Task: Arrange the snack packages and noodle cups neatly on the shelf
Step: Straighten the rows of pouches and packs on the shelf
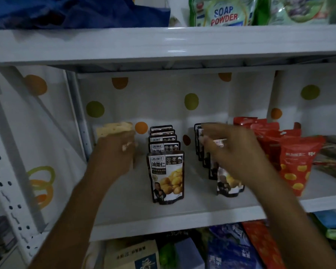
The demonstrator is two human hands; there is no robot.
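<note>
The left hand (113, 152) grips a pale snack packet (114, 129) near the shelf's (163, 216) left end, beside the first row of black chestnut pouches (165, 177). The right hand (235, 150), fingers spread and empty, reaches into the second black row (221, 183), next to the red pouches (297, 162). Judged step: straightening rows; next, stand the pale packet upright in the left gap.

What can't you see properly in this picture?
Head view:
- Second row of dark chestnut pouches: mostly hidden by the blurred right hand.
- Pale packet in the left hand: blurred, label unreadable.
- Lower-shelf packages: cut off by the bottom edge.
</note>
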